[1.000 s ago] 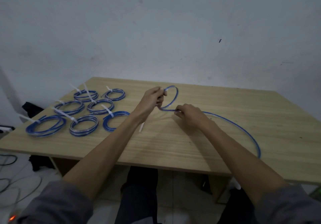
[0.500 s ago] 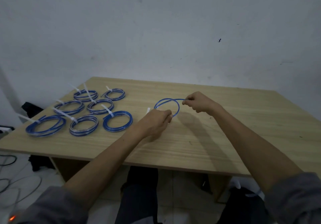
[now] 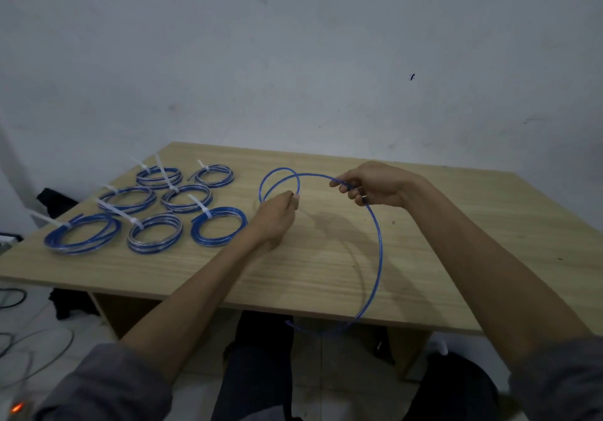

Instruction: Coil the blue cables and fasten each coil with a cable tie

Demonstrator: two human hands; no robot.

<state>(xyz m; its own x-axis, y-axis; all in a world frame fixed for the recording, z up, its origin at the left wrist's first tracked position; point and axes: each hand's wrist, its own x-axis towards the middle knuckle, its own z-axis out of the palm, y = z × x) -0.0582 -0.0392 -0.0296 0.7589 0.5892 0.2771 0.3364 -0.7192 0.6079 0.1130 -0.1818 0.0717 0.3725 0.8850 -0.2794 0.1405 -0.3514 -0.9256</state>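
Both bare forearms reach forward from grey sleeves pushed up to the elbows. The left hand (image 3: 277, 216) is knuckles-up with its fingertips pinched together. The right hand (image 3: 375, 184) is raised higher and farther out, fingers curled in a loose grip.

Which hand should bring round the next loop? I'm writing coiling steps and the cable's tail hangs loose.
Probably the right hand. It grips the blue cable where the long free run begins, curving down past the table edge. The left hand pinches the small formed loop, so it seems better anchoring that.
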